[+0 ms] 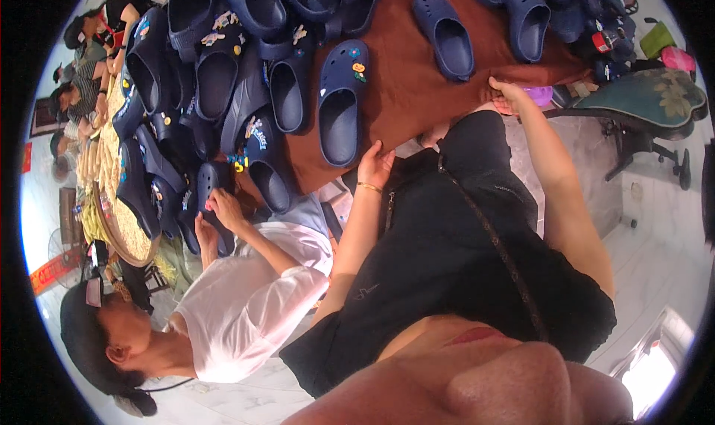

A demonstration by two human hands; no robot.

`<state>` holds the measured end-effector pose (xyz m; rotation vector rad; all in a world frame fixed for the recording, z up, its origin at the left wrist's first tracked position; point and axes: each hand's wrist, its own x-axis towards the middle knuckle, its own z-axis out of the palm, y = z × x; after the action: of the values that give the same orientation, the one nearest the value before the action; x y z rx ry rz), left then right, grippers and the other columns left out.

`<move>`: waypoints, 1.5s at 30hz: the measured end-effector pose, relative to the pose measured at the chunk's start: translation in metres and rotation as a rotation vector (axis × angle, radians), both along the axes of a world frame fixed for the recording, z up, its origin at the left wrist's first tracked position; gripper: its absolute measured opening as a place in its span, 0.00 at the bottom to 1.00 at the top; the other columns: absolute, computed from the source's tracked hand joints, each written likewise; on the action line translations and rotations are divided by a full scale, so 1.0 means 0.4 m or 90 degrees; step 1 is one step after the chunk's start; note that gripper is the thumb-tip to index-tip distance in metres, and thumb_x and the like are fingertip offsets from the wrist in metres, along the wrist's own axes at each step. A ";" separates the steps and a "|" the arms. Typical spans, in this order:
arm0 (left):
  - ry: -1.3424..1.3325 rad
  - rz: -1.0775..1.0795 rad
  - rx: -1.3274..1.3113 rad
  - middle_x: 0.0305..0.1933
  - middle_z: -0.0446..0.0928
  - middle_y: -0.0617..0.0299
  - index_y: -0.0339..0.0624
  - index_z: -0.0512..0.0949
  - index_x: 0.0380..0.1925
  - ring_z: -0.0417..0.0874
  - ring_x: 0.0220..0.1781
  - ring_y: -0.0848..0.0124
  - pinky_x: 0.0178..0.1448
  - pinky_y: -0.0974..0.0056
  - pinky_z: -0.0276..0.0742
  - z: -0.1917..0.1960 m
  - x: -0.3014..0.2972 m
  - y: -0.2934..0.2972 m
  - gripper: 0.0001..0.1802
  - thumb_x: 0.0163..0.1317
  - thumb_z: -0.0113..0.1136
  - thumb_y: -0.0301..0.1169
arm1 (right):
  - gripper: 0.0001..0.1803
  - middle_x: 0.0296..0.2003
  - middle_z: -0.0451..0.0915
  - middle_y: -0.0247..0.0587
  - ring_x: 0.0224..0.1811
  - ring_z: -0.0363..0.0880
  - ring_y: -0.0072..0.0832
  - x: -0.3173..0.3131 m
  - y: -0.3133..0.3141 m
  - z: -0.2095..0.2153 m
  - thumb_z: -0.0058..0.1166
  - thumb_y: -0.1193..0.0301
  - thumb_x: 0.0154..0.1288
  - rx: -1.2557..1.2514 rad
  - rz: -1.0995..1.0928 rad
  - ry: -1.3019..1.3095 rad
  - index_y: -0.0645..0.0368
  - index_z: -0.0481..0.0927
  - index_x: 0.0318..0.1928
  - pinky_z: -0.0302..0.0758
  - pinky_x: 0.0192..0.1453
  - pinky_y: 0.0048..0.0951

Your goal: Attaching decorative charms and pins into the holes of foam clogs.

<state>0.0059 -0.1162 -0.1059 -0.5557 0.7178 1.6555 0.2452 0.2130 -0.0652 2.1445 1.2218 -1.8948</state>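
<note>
A brown cloth (398, 75) covers the table in front of me. My left hand (376, 166) is at its near edge, fingers curled around the hem beside a navy clog (340, 138) with small flower charms. Farther right, my right hand (506, 97) pinches the same edge between thumb and fingers; part of the fingers is hidden. Another navy clog, a plain one (447, 37), lies on the cloth beyond the gap between my hands. Neither hand touches a clog.
Many navy clogs (216, 75), several with charms, pile up on the left. Close at my left a person in a white shirt (246, 306) works on a clog with both hands. A round tray (123, 235) and other people are farther left. A flower-patterned chair (648, 101) stands right.
</note>
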 end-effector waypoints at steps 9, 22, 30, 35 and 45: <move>-0.076 -0.046 0.021 0.41 0.75 0.57 0.41 0.72 0.37 0.75 0.43 0.63 0.46 0.61 0.76 -0.076 -0.030 0.004 0.09 0.54 0.55 0.26 | 0.22 0.29 0.71 0.28 0.25 0.63 0.19 0.039 0.054 -0.062 0.57 0.47 0.49 0.004 0.051 0.054 0.52 0.74 0.32 0.64 0.25 0.23; -0.053 -0.007 0.048 0.40 0.75 0.61 0.42 0.73 0.36 0.74 0.46 0.65 0.52 0.60 0.71 -0.044 0.001 0.007 0.11 0.51 0.58 0.25 | 0.13 0.35 0.77 0.37 0.36 0.74 0.31 -0.076 -0.085 -0.077 0.57 0.64 0.52 0.132 -0.415 0.487 0.55 0.76 0.37 0.70 0.41 0.34; 0.014 -0.117 0.044 0.40 0.74 0.63 0.42 0.72 0.36 0.72 0.47 0.69 0.51 0.62 0.70 -0.024 0.009 0.021 0.11 0.52 0.57 0.24 | 0.52 0.63 0.51 0.43 0.58 0.57 0.52 -0.065 -0.081 0.063 0.62 0.44 0.39 0.033 -0.126 0.017 0.47 0.52 0.63 0.60 0.57 0.48; 0.037 -0.107 0.020 0.40 0.75 0.57 0.39 0.72 0.37 0.74 0.46 0.62 0.51 0.61 0.71 0.035 0.014 -0.017 0.11 0.51 0.57 0.24 | 0.44 0.61 0.55 0.41 0.57 0.58 0.49 0.001 -0.088 0.019 0.59 0.46 0.44 0.187 -0.309 0.138 0.50 0.58 0.60 0.65 0.50 0.47; 0.808 -0.114 -0.403 0.28 0.77 0.58 0.31 0.76 0.33 0.75 0.29 0.73 0.35 0.72 0.70 0.062 0.009 -0.223 0.12 0.57 0.52 0.31 | 0.44 0.62 0.57 0.38 0.64 0.52 0.39 0.012 -0.025 -0.087 0.28 0.34 0.53 0.129 -0.611 0.559 0.52 0.57 0.61 0.43 0.67 0.45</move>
<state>0.0096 -0.2053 -0.0811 0.2390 2.1741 1.4611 0.2499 0.2030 -0.0999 2.2481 0.3171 -3.4780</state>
